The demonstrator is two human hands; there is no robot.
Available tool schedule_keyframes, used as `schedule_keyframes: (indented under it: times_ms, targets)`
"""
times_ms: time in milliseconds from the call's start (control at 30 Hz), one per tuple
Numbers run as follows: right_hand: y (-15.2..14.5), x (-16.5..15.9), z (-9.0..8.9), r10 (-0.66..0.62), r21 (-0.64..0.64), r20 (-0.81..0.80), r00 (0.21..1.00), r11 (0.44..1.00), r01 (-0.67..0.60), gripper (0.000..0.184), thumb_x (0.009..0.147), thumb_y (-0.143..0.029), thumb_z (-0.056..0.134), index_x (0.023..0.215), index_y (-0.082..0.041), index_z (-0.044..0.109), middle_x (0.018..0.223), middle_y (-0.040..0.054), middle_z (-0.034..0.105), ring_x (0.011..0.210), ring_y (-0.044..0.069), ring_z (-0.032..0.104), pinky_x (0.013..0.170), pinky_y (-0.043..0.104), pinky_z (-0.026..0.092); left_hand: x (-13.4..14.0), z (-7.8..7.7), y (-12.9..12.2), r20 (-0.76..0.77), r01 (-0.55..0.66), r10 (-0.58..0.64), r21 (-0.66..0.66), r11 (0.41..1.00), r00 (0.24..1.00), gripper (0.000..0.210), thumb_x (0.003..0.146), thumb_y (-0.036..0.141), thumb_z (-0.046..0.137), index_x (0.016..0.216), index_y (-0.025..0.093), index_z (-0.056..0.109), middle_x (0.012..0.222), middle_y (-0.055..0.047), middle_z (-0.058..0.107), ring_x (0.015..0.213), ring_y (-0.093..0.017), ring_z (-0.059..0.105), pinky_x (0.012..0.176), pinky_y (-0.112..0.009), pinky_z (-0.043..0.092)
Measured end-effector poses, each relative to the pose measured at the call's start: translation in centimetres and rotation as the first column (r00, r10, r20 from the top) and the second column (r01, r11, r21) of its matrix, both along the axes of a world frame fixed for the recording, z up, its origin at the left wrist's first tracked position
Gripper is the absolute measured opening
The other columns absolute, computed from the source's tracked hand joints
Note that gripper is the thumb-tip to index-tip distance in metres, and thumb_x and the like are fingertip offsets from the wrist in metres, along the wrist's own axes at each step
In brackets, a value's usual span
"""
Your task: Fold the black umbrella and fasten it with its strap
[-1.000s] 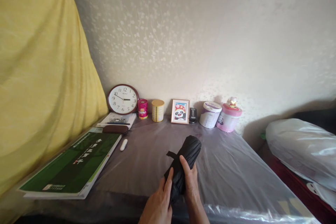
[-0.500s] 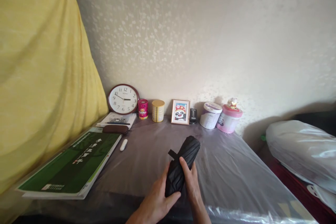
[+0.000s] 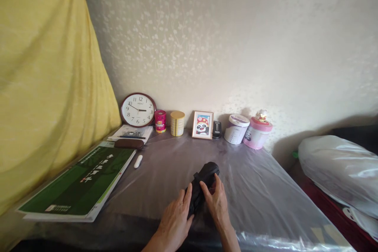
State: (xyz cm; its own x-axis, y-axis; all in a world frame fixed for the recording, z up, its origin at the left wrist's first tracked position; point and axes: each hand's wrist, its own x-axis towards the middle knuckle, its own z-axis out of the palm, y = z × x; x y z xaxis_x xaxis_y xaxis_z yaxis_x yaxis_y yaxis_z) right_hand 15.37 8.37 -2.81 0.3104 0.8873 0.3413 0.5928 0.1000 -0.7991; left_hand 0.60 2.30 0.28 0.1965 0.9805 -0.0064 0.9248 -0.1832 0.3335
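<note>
A black folded umbrella lies slantwise between my hands, low over the front part of the table, its far end pointing up and to the right. My left hand grips its near end from the left, fingers along the side. Around the middle and far part, my right hand holds it from the right, thumb on top of the black fabric. A short black strap shows at the umbrella's upper left side. The underside of the umbrella is hidden.
Left on the covered table lies a green book, with a brown case and a white stick-shaped thing nearby. Along the wall stand a clock, tins, a picture frame and two tubs.
The umbrella has turned and come lower and nearer. Its strap, sticking out to the left before, now lies closer to the fabric. My right hand has moved toward the far end.
</note>
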Motion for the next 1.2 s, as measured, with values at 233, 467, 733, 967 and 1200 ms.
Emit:
schedule_keyframes:
  times_ms: [233,467,733,967,1200]
  targets:
    - [-0.1,0.1,1.8,0.337,0.108,0.1,0.936,0.931,-0.347,0.023,0.085,-0.034,0.048,0.096,-0.023,0.064,0.09,0.0045,0.058,0.07,0.014,0.058,0.068,0.026,0.049,-0.4,0.4,0.4,0.126,0.006,-0.005,-0.012,1.0,0.992,0.069,0.083,0.031,0.043,0.141,0.019,0.009,0.134,-0.014,0.045,0.11,-0.023,0.055,0.092,-0.034,0.044]
    - [-0.2,0.6,2.6,0.454,0.014,-0.124,0.882,0.89,-0.456,0.019,0.08,-0.036,0.055,0.085,-0.02,0.063,0.076,0.0013,0.062,0.065,0.014,0.055,0.062,0.025,0.046,-0.6,1.0,0.9,0.173,0.007,0.001,-0.044,0.999,0.985,0.071,0.077,0.028,0.05,0.14,0.02,0.018,0.134,-0.013,0.045,0.111,-0.025,0.055,0.093,-0.035,0.043]
    - [-1.9,1.5,4.0,0.547,-0.007,-0.349,0.76,0.81,-0.586,0.02,0.079,-0.038,0.058,0.082,-0.019,0.062,0.074,-0.0009,0.059,0.061,0.012,0.055,0.061,0.024,0.045,0.3,1.5,0.2,0.031,0.024,-0.024,0.005,1.0,0.999,0.069,0.08,0.02,0.049,0.14,0.029,0.016,0.131,-0.013,0.046,0.096,-0.026,0.062,0.082,-0.04,0.05]
    - [-1.5,1.3,4.2,0.529,0.03,-0.485,0.697,0.806,-0.591,0.023,0.076,-0.041,0.062,0.078,-0.019,0.06,0.065,-0.0035,0.056,0.06,0.012,0.056,0.062,0.024,0.044,1.1,0.8,-0.1,-0.097,0.026,-0.021,0.046,0.999,0.995,0.066,0.08,0.012,0.047,0.138,0.031,0.024,0.131,-0.014,0.046,0.086,-0.024,0.065,0.076,-0.038,0.052]
    - [0.5,-0.2,4.8,0.47,-0.13,-0.416,0.778,0.816,-0.563,0.02,0.073,-0.038,0.059,0.075,-0.019,0.061,0.055,-0.0039,0.056,0.052,0.012,0.055,0.054,0.023,0.044,1.5,-0.2,-0.3,-0.127,0.01,0.005,0.114,0.993,0.992,0.067,0.077,0.01,0.048,0.136,0.032,0.027,0.124,-0.011,0.05,0.078,-0.022,0.064,0.07,-0.037,0.054]
